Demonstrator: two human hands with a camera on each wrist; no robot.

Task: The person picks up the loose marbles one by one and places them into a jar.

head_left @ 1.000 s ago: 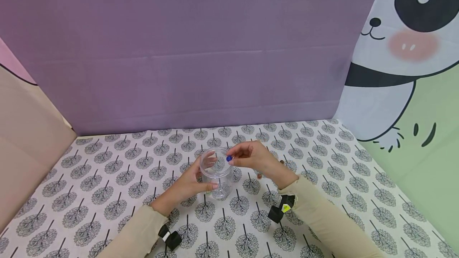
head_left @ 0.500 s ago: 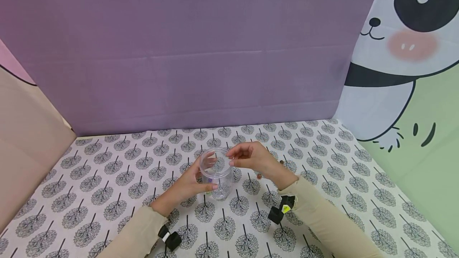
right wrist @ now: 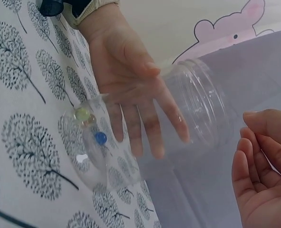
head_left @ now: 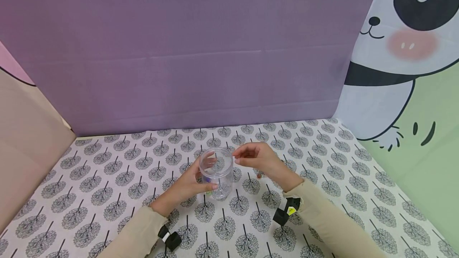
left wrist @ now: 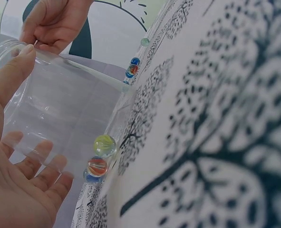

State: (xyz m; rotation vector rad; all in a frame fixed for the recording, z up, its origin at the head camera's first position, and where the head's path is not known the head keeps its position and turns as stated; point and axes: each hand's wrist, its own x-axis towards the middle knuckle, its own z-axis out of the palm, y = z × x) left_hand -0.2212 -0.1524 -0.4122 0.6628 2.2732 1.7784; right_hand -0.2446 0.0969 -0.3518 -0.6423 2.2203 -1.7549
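A clear plastic jar (head_left: pixel 223 184) stands upright on the patterned cloth, its mouth uncovered. My left hand (head_left: pixel 189 185) holds the jar from the left, with the thumb on the near side and the fingers round the far side. Through the wall at the bottom show a yellow-green marble (left wrist: pixel 104 146), an orange-striped marble (left wrist: pixel 97 166) and a blue marble (right wrist: pixel 101 138). My right hand (head_left: pixel 259 158) hovers just right of the jar's rim, thumb and forefinger apart, with nothing in its loosely bent fingers.
Beyond the jar, several loose marbles lie on the cloth, among them a pale green marble (left wrist: pixel 145 42) and a red-and-blue marble (left wrist: pixel 132 71). One reddish marble (head_left: pixel 259 176) is below my right hand. A purple curtain (head_left: pixel 201 71) closes off the back.
The blue marble has left my right hand's fingertips and now shows inside the jar. My right hand has shifted a little to the right, off the rim. The left hand stays put.
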